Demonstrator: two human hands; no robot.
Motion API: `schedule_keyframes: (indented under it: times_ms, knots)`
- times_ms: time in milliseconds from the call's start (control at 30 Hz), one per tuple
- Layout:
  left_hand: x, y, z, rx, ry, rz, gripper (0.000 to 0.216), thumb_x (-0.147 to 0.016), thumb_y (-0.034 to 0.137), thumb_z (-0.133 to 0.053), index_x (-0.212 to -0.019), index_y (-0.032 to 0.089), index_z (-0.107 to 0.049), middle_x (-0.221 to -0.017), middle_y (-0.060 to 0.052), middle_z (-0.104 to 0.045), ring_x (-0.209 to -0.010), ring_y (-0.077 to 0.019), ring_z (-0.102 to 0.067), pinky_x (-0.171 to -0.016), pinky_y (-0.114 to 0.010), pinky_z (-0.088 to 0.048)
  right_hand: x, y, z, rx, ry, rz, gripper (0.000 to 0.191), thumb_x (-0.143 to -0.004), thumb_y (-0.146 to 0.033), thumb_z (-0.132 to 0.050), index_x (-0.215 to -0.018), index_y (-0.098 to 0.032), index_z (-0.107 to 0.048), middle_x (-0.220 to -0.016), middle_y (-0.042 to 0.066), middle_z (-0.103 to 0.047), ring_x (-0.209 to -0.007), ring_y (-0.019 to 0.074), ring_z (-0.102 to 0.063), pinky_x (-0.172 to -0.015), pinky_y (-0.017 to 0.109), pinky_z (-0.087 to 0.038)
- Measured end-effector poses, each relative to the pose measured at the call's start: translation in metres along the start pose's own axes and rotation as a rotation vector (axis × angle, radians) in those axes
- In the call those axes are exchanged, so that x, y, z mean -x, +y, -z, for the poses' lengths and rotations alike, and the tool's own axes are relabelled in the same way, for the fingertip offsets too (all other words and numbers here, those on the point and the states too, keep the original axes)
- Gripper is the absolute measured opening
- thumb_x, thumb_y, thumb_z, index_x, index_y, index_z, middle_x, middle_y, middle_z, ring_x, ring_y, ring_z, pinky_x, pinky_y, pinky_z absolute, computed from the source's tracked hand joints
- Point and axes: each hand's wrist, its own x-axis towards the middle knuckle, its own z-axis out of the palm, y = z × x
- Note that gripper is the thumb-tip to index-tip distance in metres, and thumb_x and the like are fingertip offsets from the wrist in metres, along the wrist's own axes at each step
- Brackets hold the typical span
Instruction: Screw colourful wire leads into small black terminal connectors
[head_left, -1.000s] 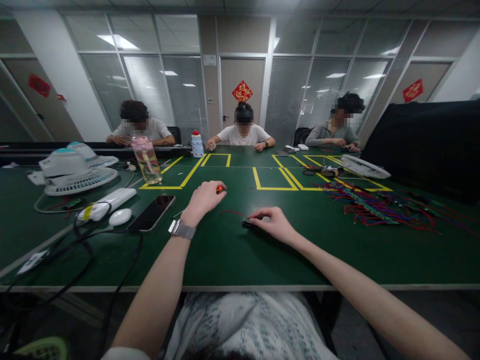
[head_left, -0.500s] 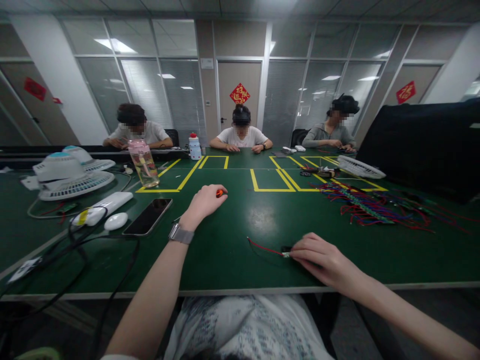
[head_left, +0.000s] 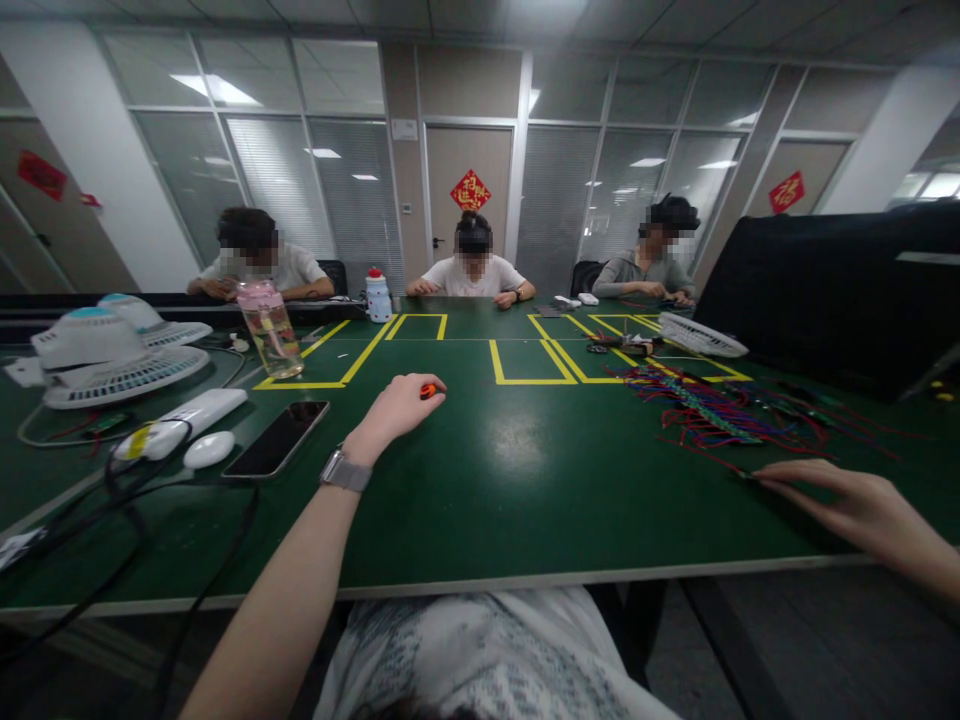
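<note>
My left hand (head_left: 401,405), a watch with a grey band on its wrist, is closed around an orange-and-black handled tool (head_left: 429,391). Only the end of that handle shows; the rest is hidden by the fingers. Further right, my right hand (head_left: 847,495) pinches a small wired circuit board (head_left: 744,474) just over the table. A red wire (head_left: 701,452) runs from the board toward a pile of wired circuit boards (head_left: 705,405) with many red and blue wires.
The green table (head_left: 480,520) bears yellow tape outlines. At left are a phone (head_left: 277,440), a white oval case (head_left: 209,450), a power strip (head_left: 184,420), cables, fans (head_left: 124,370) and a bottle (head_left: 270,335). A black covered object (head_left: 840,300) stands right. Several people sit opposite.
My right hand has carried the small circuit board and its wire to the right, near the pile. My left hand stays closed on the tool. The view has shifted slightly right.
</note>
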Motion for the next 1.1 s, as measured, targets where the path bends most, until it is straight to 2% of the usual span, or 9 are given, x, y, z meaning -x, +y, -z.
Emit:
schedule_keyframes:
  times_ms: [100, 267, 600, 733, 1100]
  knots:
    - [-0.002, -0.002, -0.002, -0.016, 0.009, -0.013, 0.032, -0.085, 0.04, -0.051, -0.106, 0.024, -0.07, -0.114, -0.006, -0.069, -0.106, -0.024, -0.063, -0.097, -0.034, -0.046, 0.0, 0.011, 0.006, 0.024, -0.007, -0.058, 0.031, -0.075, -0.049, -0.06, -0.081, -0.022, -0.076, -0.08, 0.006, -0.077, -0.069, 0.0222, -0.073, -0.062, 0.026, -0.061]
    - [-0.004, -0.006, -0.004, -0.02, 0.008, -0.037, 0.033, -0.085, 0.041, -0.05, -0.106, 0.024, -0.07, -0.113, -0.007, -0.069, -0.107, -0.0251, -0.062, -0.096, -0.035, -0.046, 0.003, 0.018, 0.007, 0.11, 0.066, -0.13, 0.037, -0.072, -0.053, -0.057, -0.078, -0.022, -0.075, -0.079, 0.006, -0.077, -0.067, 0.0241, -0.073, -0.06, 0.03, -0.06]
    - [-0.003, -0.003, -0.003, -0.011, 0.012, -0.031, 0.033, -0.085, 0.041, -0.05, -0.106, 0.024, -0.07, -0.113, -0.006, -0.069, -0.104, -0.0243, -0.064, -0.096, -0.035, -0.046, 0.007, 0.018, -0.004, 0.146, 0.013, -0.185, 0.041, -0.073, -0.057, -0.054, -0.078, -0.023, -0.076, -0.078, 0.005, -0.077, -0.068, 0.0237, -0.073, -0.061, 0.029, -0.059]
    - [-0.003, -0.005, -0.002, -0.002, 0.004, -0.042, 0.034, -0.085, 0.042, -0.05, -0.107, 0.024, -0.07, -0.114, -0.007, -0.069, -0.105, -0.0244, -0.063, -0.096, -0.036, -0.047, 0.008, 0.019, -0.002, 0.16, -0.035, -0.241, 0.042, -0.073, -0.058, -0.054, -0.08, -0.023, -0.076, -0.08, 0.004, -0.077, -0.071, 0.0244, -0.073, -0.061, 0.029, -0.058]
    - [-0.002, -0.002, -0.002, -0.013, 0.002, -0.03, 0.033, -0.086, 0.04, -0.05, -0.106, 0.023, -0.07, -0.114, -0.007, -0.069, -0.107, -0.0249, -0.062, -0.098, -0.036, -0.046, 0.012, 0.022, 0.001, 0.128, -0.062, -0.348, 0.04, -0.07, -0.057, -0.058, -0.079, -0.022, -0.077, -0.08, 0.005, -0.077, -0.073, 0.0258, -0.073, -0.064, 0.029, -0.057]
